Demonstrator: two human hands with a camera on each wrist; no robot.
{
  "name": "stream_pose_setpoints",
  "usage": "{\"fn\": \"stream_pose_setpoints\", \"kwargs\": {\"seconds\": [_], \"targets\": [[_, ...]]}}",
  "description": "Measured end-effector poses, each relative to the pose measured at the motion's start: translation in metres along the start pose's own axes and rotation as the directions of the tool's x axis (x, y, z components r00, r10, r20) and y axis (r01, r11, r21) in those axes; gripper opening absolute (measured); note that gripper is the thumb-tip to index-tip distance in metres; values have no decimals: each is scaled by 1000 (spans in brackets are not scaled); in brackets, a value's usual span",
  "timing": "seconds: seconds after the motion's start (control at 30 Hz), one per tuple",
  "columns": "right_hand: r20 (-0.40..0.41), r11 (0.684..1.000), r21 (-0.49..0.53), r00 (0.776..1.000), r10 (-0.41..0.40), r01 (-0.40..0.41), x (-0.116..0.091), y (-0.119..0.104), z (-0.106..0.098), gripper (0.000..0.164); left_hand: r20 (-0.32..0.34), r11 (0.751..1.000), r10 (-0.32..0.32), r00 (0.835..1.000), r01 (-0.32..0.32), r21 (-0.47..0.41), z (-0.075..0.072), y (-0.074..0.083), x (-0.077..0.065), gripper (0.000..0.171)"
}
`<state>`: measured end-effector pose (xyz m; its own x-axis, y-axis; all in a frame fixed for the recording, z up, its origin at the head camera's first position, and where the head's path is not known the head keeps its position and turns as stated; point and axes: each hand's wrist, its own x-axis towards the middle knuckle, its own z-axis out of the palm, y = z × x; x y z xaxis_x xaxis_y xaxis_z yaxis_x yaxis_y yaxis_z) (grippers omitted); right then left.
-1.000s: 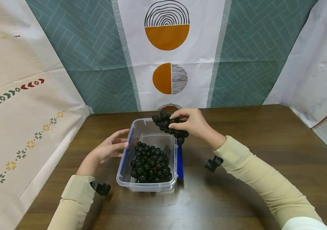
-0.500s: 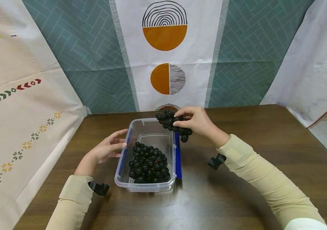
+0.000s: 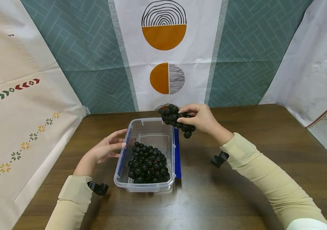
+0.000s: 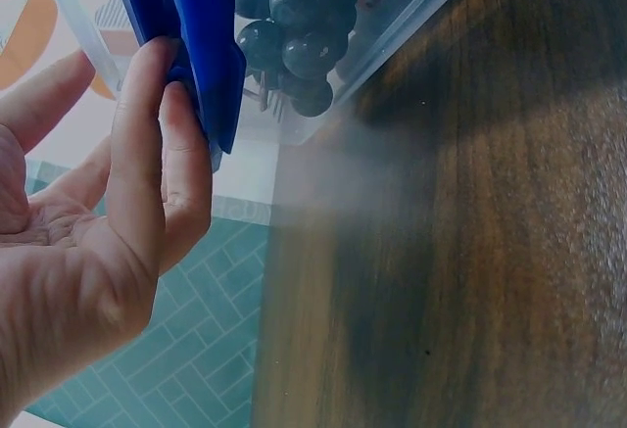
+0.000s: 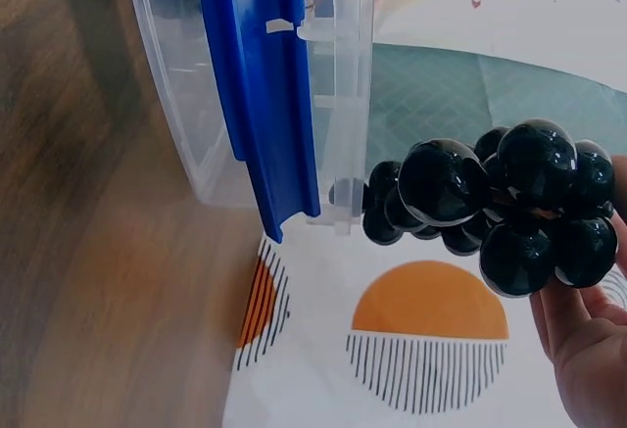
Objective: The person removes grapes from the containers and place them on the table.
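My right hand [image 3: 202, 118] pinches a bunch of black grapes [image 3: 174, 117] between thumb and fingers, above the far right corner of a clear plastic container [image 3: 143, 189]. In the right wrist view the held grapes [image 5: 519, 208] hang near the container's blue side latch [image 5: 265, 105]. A second bunch of black grapes [image 3: 149, 166] lies in the near part of the container. My left hand [image 3: 106, 148] touches the container's left side with extended, slightly bent fingers. In the left wrist view, its fingers [image 4: 142, 144] rest against another blue latch [image 4: 201, 46].
The container stands on a dark brown wooden table [image 3: 238, 153]. A teal patterned cloth [image 3: 94, 57] with a white printed panel hangs behind the table. Light cloths hang at the left [image 3: 37, 118] and the right [image 3: 315, 70].
My right hand has moved slightly right and up with the grapes, away from the container's middle. My left hand stays at the container's side. The view has shifted slightly.
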<state>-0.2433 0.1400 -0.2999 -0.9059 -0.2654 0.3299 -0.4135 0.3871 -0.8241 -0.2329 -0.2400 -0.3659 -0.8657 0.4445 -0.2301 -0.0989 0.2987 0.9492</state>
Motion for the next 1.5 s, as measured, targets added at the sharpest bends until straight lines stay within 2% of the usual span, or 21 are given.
{"fn": "stream_pose_setpoints", "kwargs": {"seconds": [0.63,0.97,1.2,1.5], "targets": [[-64,998,34,996,-57,59,2,3,-12,24,-1,1000,-22,1000,22,-6,0,3,-2,70],[-97,998,-17,993,-68,67,1,10,-23,25,-4,1000,-17,1000,17,6,1,4,-1,69],[-107,999,-40,994,-23,19,-3,24,-25,26,3,1000,-22,1000,22,-10,1,3,0,68],[-100,1000,-9,995,22,-23,-4,48,-28,29,2,1000,-25,1000,25,-13,1,1,0,69]]}}
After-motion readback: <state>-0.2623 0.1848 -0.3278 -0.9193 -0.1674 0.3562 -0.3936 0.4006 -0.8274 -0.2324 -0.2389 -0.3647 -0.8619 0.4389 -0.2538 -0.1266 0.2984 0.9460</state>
